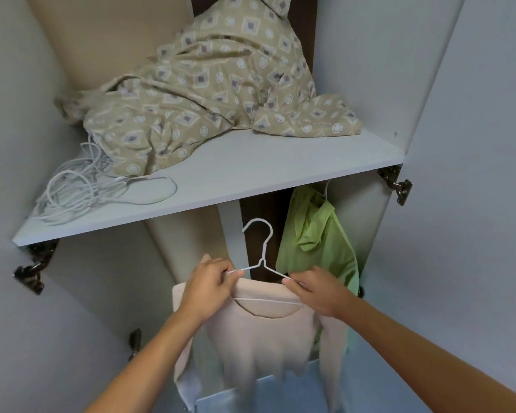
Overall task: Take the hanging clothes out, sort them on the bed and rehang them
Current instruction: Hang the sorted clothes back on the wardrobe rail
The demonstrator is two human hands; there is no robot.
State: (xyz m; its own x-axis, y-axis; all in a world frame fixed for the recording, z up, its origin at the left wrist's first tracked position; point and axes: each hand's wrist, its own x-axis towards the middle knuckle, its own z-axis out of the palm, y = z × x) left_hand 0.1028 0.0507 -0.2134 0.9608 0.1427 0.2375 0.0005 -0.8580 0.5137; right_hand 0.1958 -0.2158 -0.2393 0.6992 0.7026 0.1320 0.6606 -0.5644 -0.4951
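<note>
Head view showed a pale pink sweater [259, 338] draped on a white wire hanger [261, 257] in the lower centre of the frame, in front of the open wardrobe. The hanger's hook pointed up, free of any rail, just below the shelf [251, 174]. The left hand [206, 289] pinched the hanger's left shoulder wire together with the sweater's neckline, fingers curled tight. The right hand [316, 293] pinched the right shoulder wire in the same way, thumb and fingertips closed on wire and fabric. Both forearms rose from the bottom edge of the frame.

Just right of the sweater, behind the right hand, a light green shirt [316, 242] hung inside the wardrobe on its own hanger. Above, across the middle of the frame, a rumpled beige patterned cloth [215, 93] lay on the shelf. Left of it, a tangle of white cable [81, 192] lay near the shelf's front edge. Dark metal hinges [398, 183] showed at the doors on both sides.
</note>
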